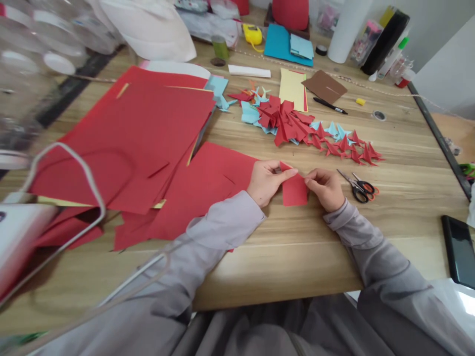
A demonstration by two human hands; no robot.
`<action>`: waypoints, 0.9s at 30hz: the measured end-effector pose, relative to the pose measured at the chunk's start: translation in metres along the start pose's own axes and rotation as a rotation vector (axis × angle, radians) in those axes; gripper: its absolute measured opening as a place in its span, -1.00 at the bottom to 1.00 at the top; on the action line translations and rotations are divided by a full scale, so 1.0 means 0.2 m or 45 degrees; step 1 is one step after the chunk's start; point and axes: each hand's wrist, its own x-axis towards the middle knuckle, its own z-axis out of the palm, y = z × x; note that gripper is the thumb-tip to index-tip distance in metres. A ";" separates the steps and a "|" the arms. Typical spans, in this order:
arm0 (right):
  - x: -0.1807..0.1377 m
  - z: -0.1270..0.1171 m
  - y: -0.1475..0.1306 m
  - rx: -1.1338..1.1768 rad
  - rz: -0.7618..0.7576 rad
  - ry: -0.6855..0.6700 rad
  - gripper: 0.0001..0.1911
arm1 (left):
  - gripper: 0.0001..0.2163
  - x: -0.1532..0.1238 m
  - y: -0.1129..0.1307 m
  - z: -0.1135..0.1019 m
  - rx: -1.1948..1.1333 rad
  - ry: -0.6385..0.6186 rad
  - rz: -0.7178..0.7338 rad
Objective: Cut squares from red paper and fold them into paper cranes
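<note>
A small piece of red paper [295, 190] lies folded on the wooden table [297, 257] between my hands. My left hand [265, 180] pinches its upper left corner with thumb and fingers closed. My right hand [326, 188] grips the paper's right edge, fingers curled over it. Both sleeves are grey. Just to the right of my right hand lies a pair of scissors [359, 188] with red and black handles.
Large red paper sheets [129, 143] cover the left of the table. A heap of folded red and light blue paper shapes [297, 126] lies behind my hands. A black pen [329, 105], brown card [325, 86], blue paper [287, 44] and a phone [460, 249] are around.
</note>
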 end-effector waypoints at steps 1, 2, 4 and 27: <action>0.00 0.00 0.00 -0.002 0.000 0.012 -0.81 | -0.76 0.00 0.00 0.00 0.000 0.001 -0.002; 0.00 0.00 0.00 0.000 -0.001 0.022 -0.82 | -0.76 0.00 -0.01 0.00 -0.002 -0.001 -0.003; 0.00 -0.01 0.00 0.005 -0.004 0.038 -0.83 | -0.76 0.00 -0.01 0.00 -0.001 -0.007 0.001; 0.00 -0.01 0.03 0.018 -0.041 -0.026 -0.72 | -0.86 -0.01 0.02 -0.01 0.287 -0.234 0.165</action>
